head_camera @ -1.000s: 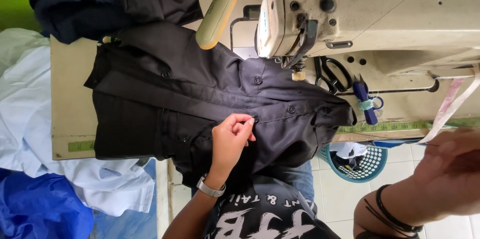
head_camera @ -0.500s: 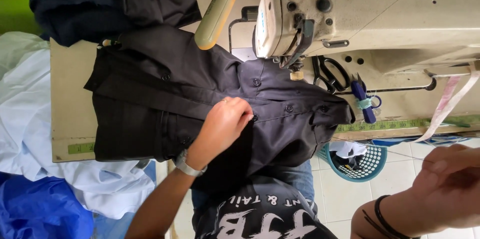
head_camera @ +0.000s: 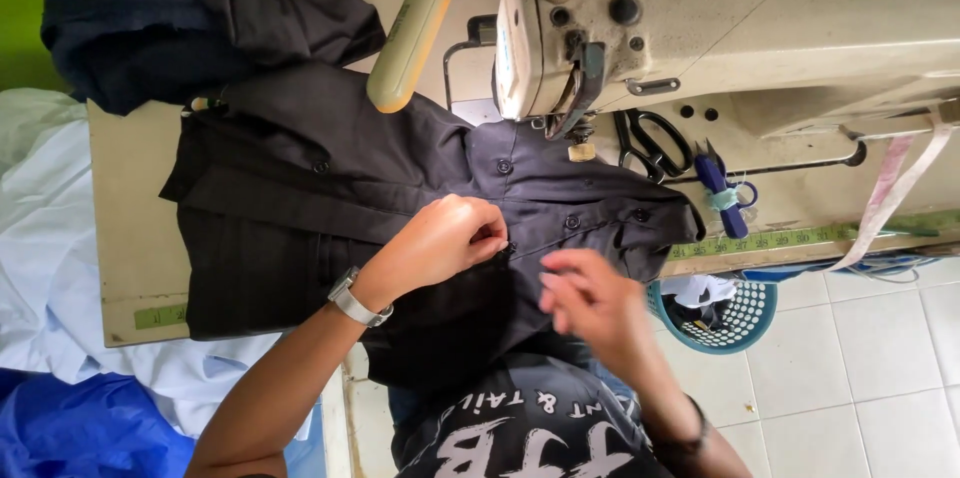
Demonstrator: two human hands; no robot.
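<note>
Black shirt [head_camera: 330, 228] lies spread across the worktop [head_camera: 125, 228], collar end toward the pile of dark garments [head_camera: 200, 8] at the far edge, its lower part hanging off the near edge over the person's lap. Left hand [head_camera: 440, 243] rests on the button placket approx. mid-garment; grip closed, fingertips [head_camera: 492, 234] pinching the fabric at the placket edge, just beside a black button [head_camera: 571, 223]. Metal watch [head_camera: 357, 300] on that wrist. Right hand [head_camera: 590, 303] sits just right of the left, over the shirt's near edge (motion-blurred, so cannot tell whether its grip has hold of cloth or only hovers); fingers look loosely curled, partly open. Dark band on the right wrist [head_camera: 690, 438]. Sewing machine [head_camera: 720, 28], cream, stands at the far right of the worktop, needle area just beyond the shirt's shoulder. Black scissors [head_camera: 650, 143] lie beside the machine base; blue-handled snips [head_camera: 722, 193] near them. Measuring tape [head_camera: 890, 198], pink/white, trails off the edge. Teal basket [head_camera: 745, 313] on the tiled floor below. Pale blue cloth [head_camera: 45, 238] and bright blue cloth [head_camera: 80, 433] heaped to the left.
</note>
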